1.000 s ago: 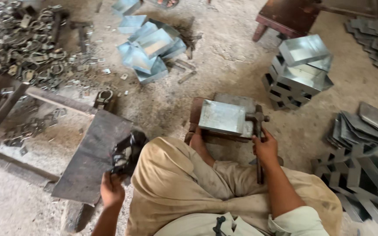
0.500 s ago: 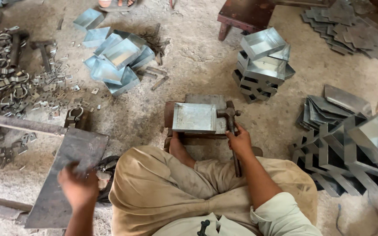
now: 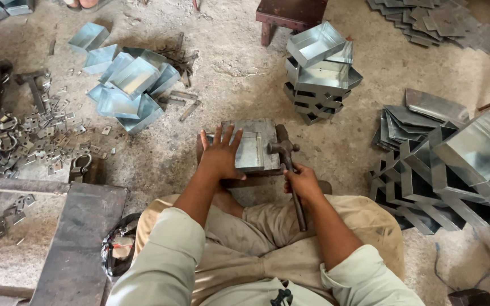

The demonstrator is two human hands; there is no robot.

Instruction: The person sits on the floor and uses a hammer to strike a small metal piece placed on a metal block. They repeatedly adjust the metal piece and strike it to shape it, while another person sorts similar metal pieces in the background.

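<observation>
sheet-metal tray (image 3: 252, 148): silvery grey | hammer (image 3: 286, 164): dark brown, rusty | trousers (image 3: 267, 243): tan, stained | sleeves (image 3: 165, 260): pale grey-green | stacked boxes (image 3: 321, 68): shiny silver | floor (image 3: 228, 73): dusty grey-beige | stool (image 3: 290, 14): dark red-brown

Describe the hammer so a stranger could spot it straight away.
Start at the tall stack of metal trays at top centre, then drop to the metal sheet under the left hand. The hammer lies beside it, gripped by the right hand.
</observation>
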